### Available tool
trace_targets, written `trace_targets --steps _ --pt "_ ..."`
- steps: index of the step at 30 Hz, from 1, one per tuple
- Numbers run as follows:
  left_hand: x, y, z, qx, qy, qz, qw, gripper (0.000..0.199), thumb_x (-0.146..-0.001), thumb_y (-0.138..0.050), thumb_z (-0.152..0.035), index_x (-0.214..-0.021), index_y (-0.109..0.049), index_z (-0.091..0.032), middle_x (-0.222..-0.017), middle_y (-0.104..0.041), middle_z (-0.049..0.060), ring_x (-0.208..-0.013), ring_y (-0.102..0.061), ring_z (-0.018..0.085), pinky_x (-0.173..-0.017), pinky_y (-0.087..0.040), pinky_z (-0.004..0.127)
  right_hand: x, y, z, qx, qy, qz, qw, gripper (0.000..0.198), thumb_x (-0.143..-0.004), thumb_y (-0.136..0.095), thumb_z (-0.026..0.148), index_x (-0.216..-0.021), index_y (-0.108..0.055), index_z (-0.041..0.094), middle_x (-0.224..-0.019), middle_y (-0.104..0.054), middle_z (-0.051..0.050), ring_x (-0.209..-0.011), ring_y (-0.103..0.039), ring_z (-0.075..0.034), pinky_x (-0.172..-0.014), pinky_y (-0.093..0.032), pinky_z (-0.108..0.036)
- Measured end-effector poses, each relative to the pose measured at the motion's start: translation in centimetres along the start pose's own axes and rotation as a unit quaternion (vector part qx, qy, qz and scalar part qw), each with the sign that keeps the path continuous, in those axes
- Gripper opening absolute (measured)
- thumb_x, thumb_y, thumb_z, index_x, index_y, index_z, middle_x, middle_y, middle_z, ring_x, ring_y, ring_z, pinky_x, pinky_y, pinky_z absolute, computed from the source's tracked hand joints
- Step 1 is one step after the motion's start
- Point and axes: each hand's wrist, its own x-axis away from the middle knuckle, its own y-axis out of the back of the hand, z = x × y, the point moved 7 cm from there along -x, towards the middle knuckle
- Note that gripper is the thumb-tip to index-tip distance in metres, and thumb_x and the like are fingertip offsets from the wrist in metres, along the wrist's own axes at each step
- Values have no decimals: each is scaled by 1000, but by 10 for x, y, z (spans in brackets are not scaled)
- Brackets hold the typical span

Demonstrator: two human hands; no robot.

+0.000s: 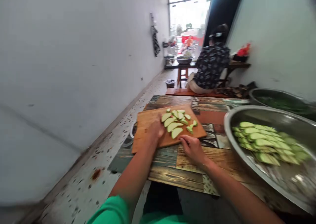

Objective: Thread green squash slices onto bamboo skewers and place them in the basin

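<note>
A wooden cutting board [145, 127] lies at an angle on the patchwork wood table. On its right half are spread pale vegetable slices [176, 132] with green skin, many of them half-moons, and a few small trimmings [190, 128]. My left hand [156, 129] is over the board just left of the slices; its fingers are smeared by motion. At the board's near edge, my right hand [194, 148] is closed, thumb and curled fingers against that edge. To the right, a large metal basin [230, 125] holds a heap of similar slices [266, 143].
Behind the basin stands another metal bowl [255, 92] with dark green contents. A person [212, 64] in a patterned shirt sits on a bench beyond the table [165, 171], back turned. A white wall [74, 69] runs along the left. Something white and round-edged [132, 130] shows beside the board.
</note>
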Motion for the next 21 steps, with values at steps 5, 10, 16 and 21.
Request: trace_targets --steps 5,10,16,21 --pt "-2 17 4 99 39 -88 990 36 -94 -36 -38 -83 -59 -13 -73 -65 7 -64 -63 12 -61 -51 22 3 38 30 14 -5 -54 998 24 -89 -42 17 -85 -66 15 -77 -70 -6 -69 -64 -15 -64 -45 -23" --pt "1 14 3 29 -2 -79 996 22 -90 -42 -22 -83 -61 -14 -71 -66 5 -64 -65 11 -60 -53 21 46 130 90 10 -15 -37 999 23 -91 -45 21 -94 -67 17 -75 -68 -3 -64 -61 -12 -59 -43 -20" --pt "8 6 7 -54 6 -61 997 13 -81 -52 -15 -86 -64 -12 -75 -69 6 -63 -65 11 -57 -52 19 91 269 39 243 -187 -57 950 29 -88 -46 32 -87 -70 16 -64 -65 -3 -54 -56 -13 -51 -37 -23" --pt "5 7 10 -87 5 -74 994 14 -80 -53 -14 -90 -64 -14 -74 -68 4 -60 -64 10 -57 -51 19 98 325 -51 314 -336 -56 886 25 -79 -49 17 -66 -69 11 -48 -57 -1 -45 -49 -12 -46 -31 -23"
